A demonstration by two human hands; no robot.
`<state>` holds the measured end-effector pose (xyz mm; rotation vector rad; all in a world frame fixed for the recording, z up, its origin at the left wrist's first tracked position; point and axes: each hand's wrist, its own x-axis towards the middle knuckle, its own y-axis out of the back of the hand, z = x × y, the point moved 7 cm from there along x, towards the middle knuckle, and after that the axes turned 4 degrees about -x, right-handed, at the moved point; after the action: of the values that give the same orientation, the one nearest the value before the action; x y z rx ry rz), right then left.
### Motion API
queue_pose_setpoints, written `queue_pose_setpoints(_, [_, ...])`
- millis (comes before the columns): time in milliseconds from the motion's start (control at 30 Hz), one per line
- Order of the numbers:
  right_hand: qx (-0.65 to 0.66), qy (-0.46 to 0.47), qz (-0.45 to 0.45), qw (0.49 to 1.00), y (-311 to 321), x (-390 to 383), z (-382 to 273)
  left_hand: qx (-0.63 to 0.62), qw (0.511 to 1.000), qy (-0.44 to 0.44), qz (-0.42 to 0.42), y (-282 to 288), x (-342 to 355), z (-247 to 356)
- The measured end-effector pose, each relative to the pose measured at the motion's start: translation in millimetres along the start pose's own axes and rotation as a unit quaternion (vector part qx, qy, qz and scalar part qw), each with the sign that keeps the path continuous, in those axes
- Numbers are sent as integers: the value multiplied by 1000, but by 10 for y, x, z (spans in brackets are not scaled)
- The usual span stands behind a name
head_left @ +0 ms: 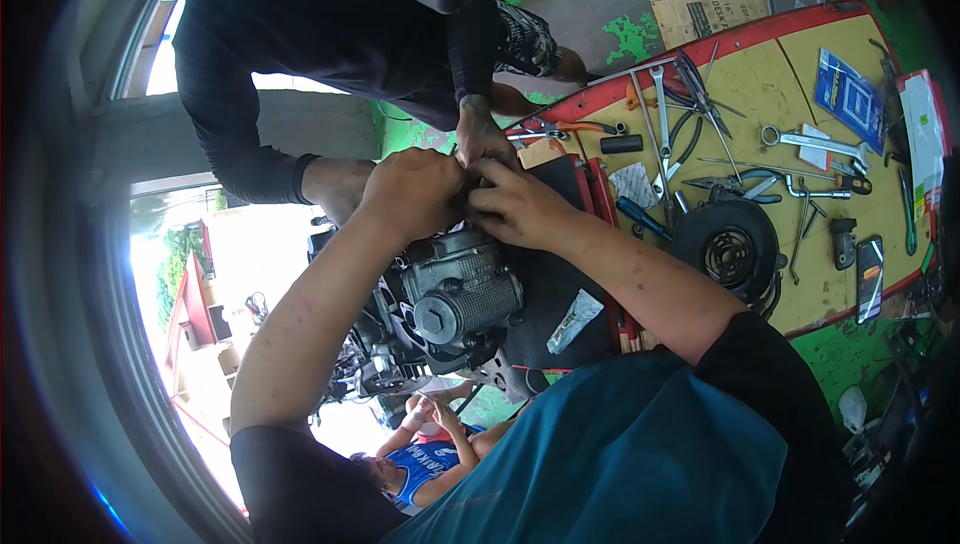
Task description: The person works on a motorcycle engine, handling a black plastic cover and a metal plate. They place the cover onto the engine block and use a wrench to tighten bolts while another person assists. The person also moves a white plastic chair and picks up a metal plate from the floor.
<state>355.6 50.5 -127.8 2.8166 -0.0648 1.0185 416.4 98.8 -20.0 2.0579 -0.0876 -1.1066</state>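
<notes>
My left hand (418,192) is closed at the top of a metal engine (450,299), gripping something I cannot make out. Beside it my right hand (508,202) has its fingers curled in toward the same spot, and what they hold is hidden. A co-worker's hands (482,134) in dark sleeves reach in from the far side, close against mine. The engine has a ribbed cylindrical housing and rests by a black mat (548,284). A small silvery packet (575,322) lies on that mat.
A yellow-topped bench (815,244) with a red rim holds several wrenches (815,144), pliers, a round black part (727,258), a blue package (848,101) and a phone (869,279). A co-worker (290,74) stands opposite. Another person (420,459) in blue sits below left, near a bright doorway.
</notes>
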Motion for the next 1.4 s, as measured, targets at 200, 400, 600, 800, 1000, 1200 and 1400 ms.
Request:
queue_pose_setpoints(200, [38,-14,-13,999,-35,-32,74,-21,998,6,-58,8,72,8])
queue_pose_setpoints(400, [36,-28,-24,999,-41,-54,83,-22,997,-21,-71,-47,93,-1])
queue_pose_setpoints(600, [24,-37,10,999,-5,-45,42,-7,998,-36,-60,-106,123,-9])
queue_pose_setpoints(800, [-30,-32,10,999,-3,-77,11,-12,998,-18,-55,-108,176,-25])
queue_pose_setpoints(1000, [-86,10,-6,996,21,-76,-21,-86,990,30,-104,-90,353,-152])
queue_pose_setpoints(1200, [-94,34,-28,995,24,-60,-69,-103,989,-1,-109,-164,359,-142])
queue_pose_setpoints(1400, [-106,87,-30,990,9,-9,-60,-32,992,14,-119,-78,165,-83])
